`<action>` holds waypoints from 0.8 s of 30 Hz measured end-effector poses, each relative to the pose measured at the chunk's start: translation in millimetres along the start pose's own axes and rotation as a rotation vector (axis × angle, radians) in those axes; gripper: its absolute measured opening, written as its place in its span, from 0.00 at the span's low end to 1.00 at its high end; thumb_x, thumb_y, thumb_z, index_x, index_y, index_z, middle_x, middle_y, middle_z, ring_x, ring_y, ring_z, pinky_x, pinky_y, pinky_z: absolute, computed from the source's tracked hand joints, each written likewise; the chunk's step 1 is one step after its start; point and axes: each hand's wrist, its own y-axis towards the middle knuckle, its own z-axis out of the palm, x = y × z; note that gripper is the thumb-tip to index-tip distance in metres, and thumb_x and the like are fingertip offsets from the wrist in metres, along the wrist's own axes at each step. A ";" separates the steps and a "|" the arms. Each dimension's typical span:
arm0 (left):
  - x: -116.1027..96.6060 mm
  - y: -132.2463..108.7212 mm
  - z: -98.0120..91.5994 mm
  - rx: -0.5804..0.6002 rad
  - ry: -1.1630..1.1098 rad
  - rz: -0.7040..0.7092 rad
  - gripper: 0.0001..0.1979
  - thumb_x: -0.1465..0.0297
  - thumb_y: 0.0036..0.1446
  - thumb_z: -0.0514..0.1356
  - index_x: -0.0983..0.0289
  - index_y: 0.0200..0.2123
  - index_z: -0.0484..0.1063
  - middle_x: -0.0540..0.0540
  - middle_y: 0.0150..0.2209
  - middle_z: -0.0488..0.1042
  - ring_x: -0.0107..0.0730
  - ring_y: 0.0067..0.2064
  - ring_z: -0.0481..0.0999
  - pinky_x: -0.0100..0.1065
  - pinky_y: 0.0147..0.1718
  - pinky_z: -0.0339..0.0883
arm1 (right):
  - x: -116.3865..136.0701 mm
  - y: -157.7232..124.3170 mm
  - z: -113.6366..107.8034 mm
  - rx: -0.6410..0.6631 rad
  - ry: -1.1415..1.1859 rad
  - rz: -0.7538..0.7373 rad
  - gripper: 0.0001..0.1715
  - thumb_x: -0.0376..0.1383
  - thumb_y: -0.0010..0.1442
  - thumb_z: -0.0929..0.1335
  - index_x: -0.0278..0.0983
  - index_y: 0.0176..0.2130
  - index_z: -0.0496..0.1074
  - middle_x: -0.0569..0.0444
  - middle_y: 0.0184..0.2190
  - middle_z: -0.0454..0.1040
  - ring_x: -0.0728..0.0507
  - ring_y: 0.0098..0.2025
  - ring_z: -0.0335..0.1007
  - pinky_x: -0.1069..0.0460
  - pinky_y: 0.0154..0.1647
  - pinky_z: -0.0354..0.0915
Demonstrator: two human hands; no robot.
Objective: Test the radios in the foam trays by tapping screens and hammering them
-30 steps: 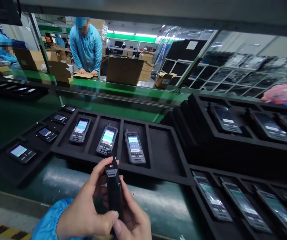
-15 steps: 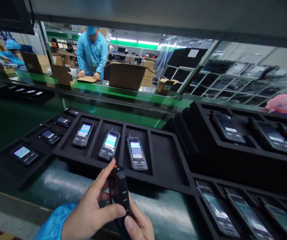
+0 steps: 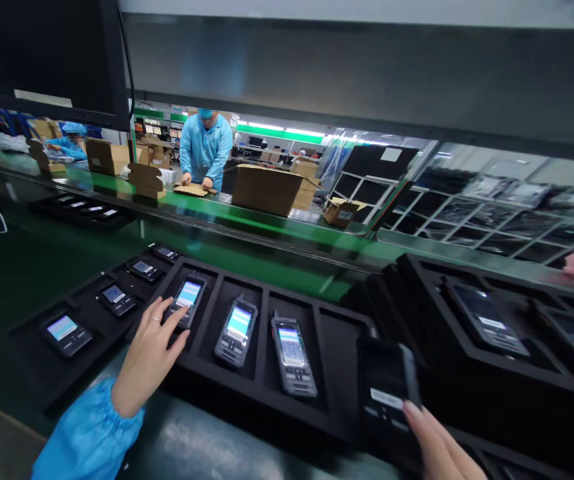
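Observation:
My left hand (image 3: 149, 353) reaches over the leftmost slot of a black foam tray (image 3: 324, 420), fingers spread, its fingertips at the lit screen of a rugged handset (image 3: 188, 292). Two more lit handsets with stub antennas, a middle one (image 3: 237, 327) and one showing a keypad (image 3: 294, 357), lie in neighbouring slots. Gripped in my right hand (image 3: 441, 443) is a dark-screened handset (image 3: 387, 383) with a white label. It is held over the tray's right end, partly covering the rightmost slot.
To the left, another foam tray (image 3: 29, 363) carries several small handsets. Stacked trays (image 3: 447, 347) with handsets rise on the right. Across the green bench, a person in blue (image 3: 207, 150) handles cardboard near open boxes (image 3: 267, 190). A monitor (image 3: 47, 60) hangs upper left.
My hands have parted. The left has let go of the handset and moved left to the leftmost slot; the right has carried the handset rightward. The view has shifted.

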 end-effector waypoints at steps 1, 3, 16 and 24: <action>4.6 2.2 5.8 0.017 0.029 0.017 0.17 0.65 0.62 0.54 0.60 0.53 0.70 0.62 0.57 0.63 0.52 0.61 0.59 0.53 0.55 0.62 | -10.9 10.6 -2.6 -0.007 -0.127 0.144 0.21 0.48 0.49 0.72 0.40 0.40 0.80 0.50 0.38 0.80 0.39 0.44 0.76 0.57 0.36 0.73; 9.5 3.1 16.6 0.022 0.049 0.038 0.16 0.65 0.62 0.54 0.61 0.51 0.71 0.63 0.56 0.64 0.53 0.58 0.62 0.53 0.53 0.65 | -29.2 24.7 -5.4 0.011 -0.259 0.330 0.37 0.53 0.48 0.68 0.34 0.52 0.73 0.48 0.47 0.77 0.35 0.53 0.70 0.48 0.52 0.69; 18.7 -2.5 31.3 -0.105 0.182 0.182 0.14 0.65 0.63 0.52 0.62 0.49 0.71 0.62 0.52 0.67 0.47 0.51 0.71 0.46 0.47 0.71 | 5.0 -77.6 136.7 0.320 -0.696 -0.833 0.21 0.38 0.61 0.67 0.35 0.53 0.68 0.43 0.47 0.71 0.35 0.51 0.66 0.40 0.47 0.71; 12.0 0.8 28.4 -0.039 0.245 0.164 0.14 0.68 0.63 0.51 0.61 0.50 0.69 0.63 0.54 0.61 0.44 0.48 0.73 0.42 0.40 0.75 | -10.5 -67.9 147.0 0.242 -0.715 -0.910 0.18 0.37 0.60 0.67 0.34 0.50 0.70 0.44 0.41 0.72 0.37 0.44 0.69 0.42 0.41 0.73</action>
